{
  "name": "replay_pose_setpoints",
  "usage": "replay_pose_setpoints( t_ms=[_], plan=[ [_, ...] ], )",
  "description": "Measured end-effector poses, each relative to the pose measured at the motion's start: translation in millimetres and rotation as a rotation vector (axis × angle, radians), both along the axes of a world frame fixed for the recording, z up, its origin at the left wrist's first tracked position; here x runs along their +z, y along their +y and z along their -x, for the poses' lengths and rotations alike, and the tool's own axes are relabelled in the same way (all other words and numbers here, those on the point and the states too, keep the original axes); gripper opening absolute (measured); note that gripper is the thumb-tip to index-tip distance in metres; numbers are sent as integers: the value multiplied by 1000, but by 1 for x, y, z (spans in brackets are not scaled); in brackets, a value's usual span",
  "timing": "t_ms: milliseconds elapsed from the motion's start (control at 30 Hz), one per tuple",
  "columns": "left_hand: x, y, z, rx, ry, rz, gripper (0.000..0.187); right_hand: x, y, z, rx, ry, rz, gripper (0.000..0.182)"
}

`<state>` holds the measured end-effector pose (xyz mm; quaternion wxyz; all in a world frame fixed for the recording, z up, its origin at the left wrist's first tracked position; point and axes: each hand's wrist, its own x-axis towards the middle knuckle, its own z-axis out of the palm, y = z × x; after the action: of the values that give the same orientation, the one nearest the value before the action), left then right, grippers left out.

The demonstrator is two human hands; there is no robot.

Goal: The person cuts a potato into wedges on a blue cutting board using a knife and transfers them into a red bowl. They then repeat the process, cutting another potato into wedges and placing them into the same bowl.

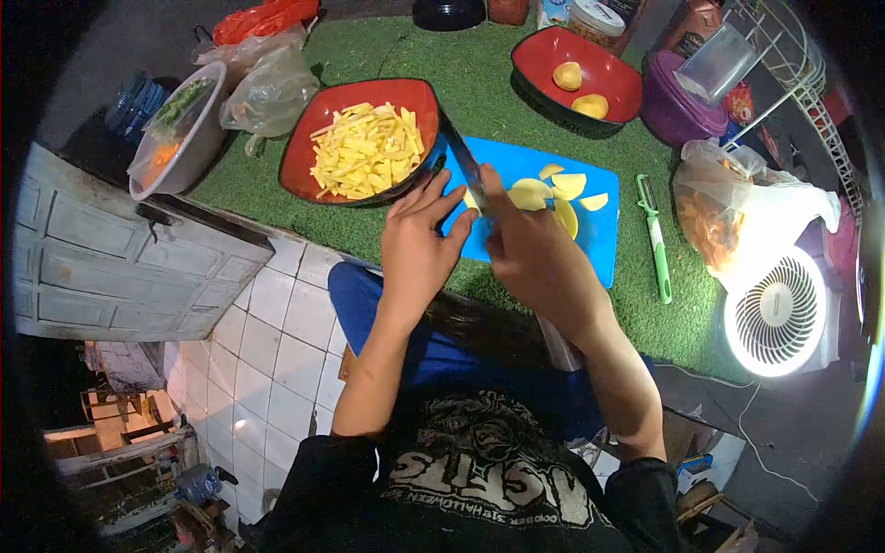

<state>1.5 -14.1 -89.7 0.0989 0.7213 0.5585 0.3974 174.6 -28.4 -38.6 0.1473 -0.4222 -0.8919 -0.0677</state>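
My right hand (544,263) is closed around a large knife (462,152), whose blade points away from me over the left part of the blue cutting board (602,251). Close to the blade, my left hand (419,240) rests at the board's left edge, thumb and fingertips on a small pale potato piece (471,200) that they partly hide. Several cut yellow potato slices (529,194) lie on the board to the right of the knife. Just beyond my left hand, a red and black bowl (300,152) holds a heap of potato sticks (367,147).
A second red bowl (604,69) at the back holds two peeled potatoes (590,106). A green-handled peeler (655,241) lies right of the board, near a lit white fan (776,311) and a plastic bag (714,207). At left stand a vegetable basin (205,129) and bags (270,95).
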Motion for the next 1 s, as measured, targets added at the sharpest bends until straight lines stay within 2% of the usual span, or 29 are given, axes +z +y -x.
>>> replay_pose_setpoints(
  t_ms=[100,167,300,367,500,567,600,667,767,867,1000],
  plan=[
    [1,1,1,-2,0,5,34,-1,-2,0,12,-92,59,26],
    [1,0,-1,7,-4,5,33,-2,-2,1,35,42,111,57],
    [0,1,1,4,7,-7,32,-10,3,11,-44,-83,243,56],
    [1,2,2,-1,5,-6,33,-14,11,15,-36,161,202,57],
    [1,0,0,15,-37,20,32,-2,12,12,-60,149,236,56],
    [0,0,0,20,-28,6,31,-5,9,7,26,-196,-10,32],
    [0,0,0,17,-18,-6,30,-8,9,7,29,-198,-9,32],
    [0,1,0,11,-14,-13,29,-17,6,6,-47,1,165,34],
    [-1,0,0,-1,-18,-15,27,-2,2,9,-40,87,167,35],
    [1,1,0,-2,-10,-18,26,-23,4,5,-77,-8,157,38],
    [0,1,0,-9,19,-28,25,-4,4,7,-14,-109,83,43]
  ],
)
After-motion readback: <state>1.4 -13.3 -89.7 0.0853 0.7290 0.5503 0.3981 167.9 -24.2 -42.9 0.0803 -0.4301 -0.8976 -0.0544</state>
